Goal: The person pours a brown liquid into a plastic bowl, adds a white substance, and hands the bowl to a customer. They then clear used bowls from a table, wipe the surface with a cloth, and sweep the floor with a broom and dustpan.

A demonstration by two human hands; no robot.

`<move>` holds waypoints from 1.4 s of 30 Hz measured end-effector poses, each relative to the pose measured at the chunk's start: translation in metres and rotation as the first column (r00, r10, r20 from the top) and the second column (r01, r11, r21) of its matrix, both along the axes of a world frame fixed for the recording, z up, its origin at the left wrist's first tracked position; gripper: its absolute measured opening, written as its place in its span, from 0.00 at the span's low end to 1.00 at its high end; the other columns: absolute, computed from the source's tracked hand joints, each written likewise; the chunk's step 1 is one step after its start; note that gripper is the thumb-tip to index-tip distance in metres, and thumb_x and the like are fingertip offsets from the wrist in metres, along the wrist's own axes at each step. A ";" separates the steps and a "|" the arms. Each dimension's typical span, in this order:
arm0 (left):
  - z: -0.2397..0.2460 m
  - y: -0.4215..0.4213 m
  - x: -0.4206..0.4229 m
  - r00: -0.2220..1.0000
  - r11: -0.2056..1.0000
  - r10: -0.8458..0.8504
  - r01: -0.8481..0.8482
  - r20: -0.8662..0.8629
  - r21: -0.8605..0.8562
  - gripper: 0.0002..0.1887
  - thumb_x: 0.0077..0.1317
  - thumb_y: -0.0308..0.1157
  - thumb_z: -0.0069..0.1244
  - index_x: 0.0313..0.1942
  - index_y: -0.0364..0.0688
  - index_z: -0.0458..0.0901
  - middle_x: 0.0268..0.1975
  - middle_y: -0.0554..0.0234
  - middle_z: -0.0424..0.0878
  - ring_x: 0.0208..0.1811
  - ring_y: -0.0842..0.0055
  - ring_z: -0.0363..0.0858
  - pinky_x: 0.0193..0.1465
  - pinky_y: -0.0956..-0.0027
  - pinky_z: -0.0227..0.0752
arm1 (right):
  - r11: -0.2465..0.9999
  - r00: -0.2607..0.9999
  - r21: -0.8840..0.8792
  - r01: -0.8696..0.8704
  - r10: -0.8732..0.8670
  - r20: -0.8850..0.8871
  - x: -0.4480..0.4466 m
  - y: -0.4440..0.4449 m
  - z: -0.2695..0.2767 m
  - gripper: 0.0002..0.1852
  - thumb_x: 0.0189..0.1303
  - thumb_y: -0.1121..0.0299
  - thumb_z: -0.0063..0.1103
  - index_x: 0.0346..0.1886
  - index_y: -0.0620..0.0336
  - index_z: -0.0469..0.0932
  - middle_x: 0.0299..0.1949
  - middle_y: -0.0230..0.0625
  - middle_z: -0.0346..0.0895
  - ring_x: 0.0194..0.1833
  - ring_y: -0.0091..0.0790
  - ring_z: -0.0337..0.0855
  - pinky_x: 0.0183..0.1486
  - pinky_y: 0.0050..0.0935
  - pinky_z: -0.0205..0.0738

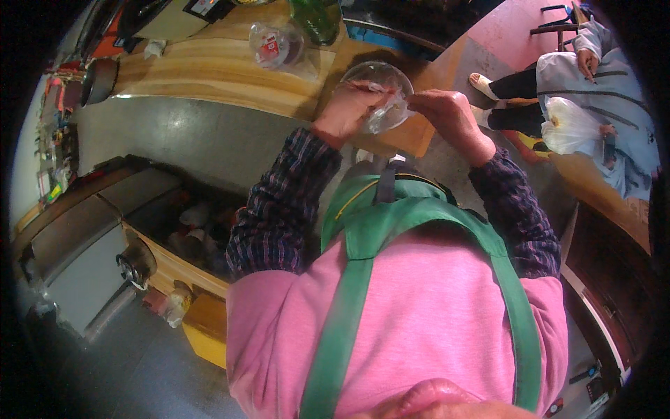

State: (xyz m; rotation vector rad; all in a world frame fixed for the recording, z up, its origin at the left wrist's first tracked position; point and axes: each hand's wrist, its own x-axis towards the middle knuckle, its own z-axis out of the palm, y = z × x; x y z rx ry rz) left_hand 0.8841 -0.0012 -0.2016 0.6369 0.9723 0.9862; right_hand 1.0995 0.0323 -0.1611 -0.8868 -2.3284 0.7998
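Note:
In front of my chest, both hands are at a crumpled piece of transparent plastic film or bag (388, 116). My left hand (349, 109) grips it from the left side, palm turned inward. The fingertips of my right hand (445, 112) pinch its right edge. Just beyond the fingers shows the round rim of a transparent plastic bowl or lid (384, 70), partly hidden by my left hand. Whether my left hand also supports that round piece, I cannot tell. A brown wooden surface (403, 139) lies below the hands.
On the wood-grain table (209, 78) stand a bagged plastic cup with a red label (272, 47) and a green glass bottle (316, 23). A person (591, 89) sits at the right, holding a translucent plastic bag (568, 125). A black pot (137, 259) is at the left.

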 end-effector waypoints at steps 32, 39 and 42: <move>0.003 0.003 -0.001 0.479 0.263 0.662 0.571 -0.576 0.777 0.07 0.46 0.26 0.54 0.29 0.42 0.80 0.32 0.64 0.74 0.35 0.65 0.75 0.37 0.63 0.71 | 0.829 0.857 -0.223 -0.513 0.512 -0.066 -0.037 0.085 -0.027 0.07 0.57 0.70 0.62 0.36 0.63 0.78 0.28 0.36 0.75 0.34 0.27 0.74 0.41 0.23 0.70; 0.009 0.003 -0.004 0.454 0.274 0.631 0.628 -0.629 0.728 0.07 0.46 0.26 0.53 0.29 0.40 0.79 0.33 0.63 0.75 0.36 0.65 0.75 0.38 0.64 0.71 | 0.764 0.810 -0.466 -0.447 0.566 0.151 -0.049 0.097 -0.007 0.09 0.48 0.67 0.61 0.29 0.63 0.78 0.26 0.39 0.78 0.30 0.31 0.76 0.36 0.35 0.70; 0.009 0.002 -0.001 0.465 0.278 0.617 0.627 -0.635 0.728 0.07 0.47 0.26 0.52 0.29 0.41 0.77 0.32 0.62 0.74 0.36 0.64 0.75 0.39 0.63 0.71 | 0.835 0.784 -0.287 -0.470 0.544 0.299 -0.050 0.089 -0.009 0.08 0.48 0.67 0.60 0.28 0.62 0.78 0.28 0.41 0.79 0.32 0.35 0.79 0.37 0.36 0.72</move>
